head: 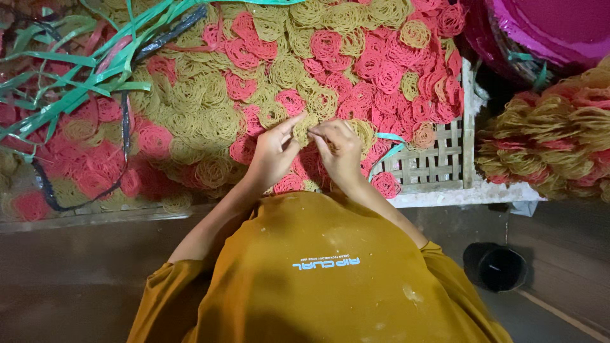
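Note:
My left hand (pixel 272 155) and my right hand (pixel 341 151) meet over a wide pile of round, lacy noodle-like discs, some pink (pixel 381 73) and some yellow (pixel 203 95). Both hands pinch the same yellow disc (pixel 306 129) between thumb and fingertips, at the near middle of the pile. The discs lie on a woven bamboo tray (pixel 438 166), whose bare slats show at the right. My mustard-yellow shirt fills the bottom of the view.
Green plastic strips (pixel 70 82) and a dark strap (pixel 124 121) lie over the pile at left. A stack of pink and yellow discs (pixel 559 143) stands at right under a magenta basin (pixel 540 28). A black cup (pixel 499 267) sits on the floor.

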A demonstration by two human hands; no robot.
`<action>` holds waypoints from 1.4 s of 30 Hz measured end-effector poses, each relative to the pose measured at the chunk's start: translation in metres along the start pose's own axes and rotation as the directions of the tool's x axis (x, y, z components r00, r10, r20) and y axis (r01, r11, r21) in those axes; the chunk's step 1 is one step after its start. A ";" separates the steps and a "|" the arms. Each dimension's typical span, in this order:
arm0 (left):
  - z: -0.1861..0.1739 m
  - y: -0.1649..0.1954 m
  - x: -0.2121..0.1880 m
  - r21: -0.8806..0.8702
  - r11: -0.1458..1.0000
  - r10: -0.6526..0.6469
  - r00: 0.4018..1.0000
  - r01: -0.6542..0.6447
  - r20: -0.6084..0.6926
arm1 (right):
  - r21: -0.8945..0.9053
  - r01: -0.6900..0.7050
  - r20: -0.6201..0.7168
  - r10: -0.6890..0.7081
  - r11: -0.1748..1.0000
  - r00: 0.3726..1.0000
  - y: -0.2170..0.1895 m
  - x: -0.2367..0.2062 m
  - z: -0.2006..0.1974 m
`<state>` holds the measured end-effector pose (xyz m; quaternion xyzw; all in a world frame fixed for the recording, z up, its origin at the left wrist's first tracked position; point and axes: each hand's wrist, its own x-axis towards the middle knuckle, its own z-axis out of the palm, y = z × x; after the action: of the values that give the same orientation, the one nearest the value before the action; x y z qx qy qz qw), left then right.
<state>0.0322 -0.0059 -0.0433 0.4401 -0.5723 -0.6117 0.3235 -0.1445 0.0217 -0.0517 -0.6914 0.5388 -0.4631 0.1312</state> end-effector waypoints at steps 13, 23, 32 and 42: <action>0.003 -0.032 0.008 -0.046 0.989 0.138 0.990 -0.138 0.010 | -0.024 0.000 0.056 0.002 1.000 0.998 -0.008 0.002 -0.010; 0.009 0.013 0.019 0.187 0.937 0.308 0.950 -0.295 -0.043 | -0.105 0.006 0.236 0.019 0.994 0.972 0.036 0.005 -0.054; 0.018 0.060 0.032 -0.027 0.976 0.216 0.968 -0.214 0.126 | 0.274 -0.264 0.266 0.190 0.925 0.945 0.026 0.004 -0.071; 0.017 0.070 0.036 -0.146 0.983 0.131 0.977 -0.107 0.168 | 0.280 -0.253 0.251 0.183 0.926 0.951 0.029 0.007 -0.045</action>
<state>-0.0049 -0.0405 0.0186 0.3257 -0.5811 -0.6655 0.3367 -0.1982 0.0185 -0.0436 -0.6447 0.5158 -0.4447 0.3473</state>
